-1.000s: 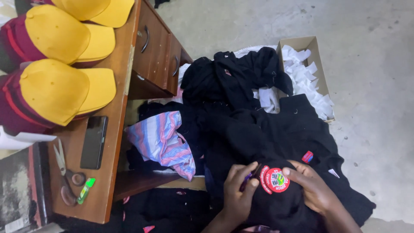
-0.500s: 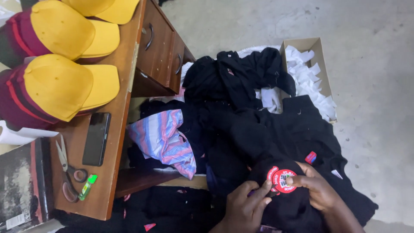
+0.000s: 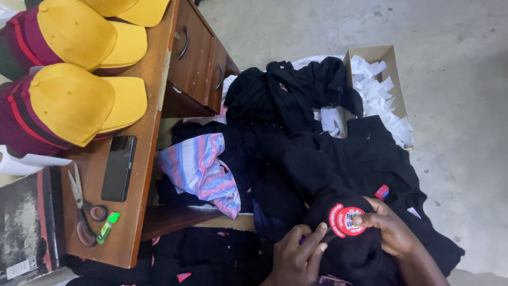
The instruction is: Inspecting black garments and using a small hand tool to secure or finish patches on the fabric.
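Note:
A black garment [image 3: 365, 159] lies bunched on a pile of dark clothes. A round red and white embroidered badge [image 3: 346, 220] sits on its fabric near the bottom of the view. My right hand [image 3: 389, 228] presses the badge's right edge with fingertips and grips the cloth under it. My left hand [image 3: 299, 254] rests just left of the badge, fingers closed on a small thin dark tool whose tip points at the badge; the tool is mostly hidden.
A wooden desk [image 3: 143, 175] at left carries yellow and maroon caps [image 3: 69, 103], a black phone [image 3: 118, 168], scissors [image 3: 82, 209] and a green lighter [image 3: 107, 228]. A striped pink and blue cloth [image 3: 203, 169] hangs nearby. A cardboard box [image 3: 377, 53] of white scraps stands on the concrete floor.
Both hands and the badge shifted slightly lower right in view. The left hand drew in closer to the badge's left edge.

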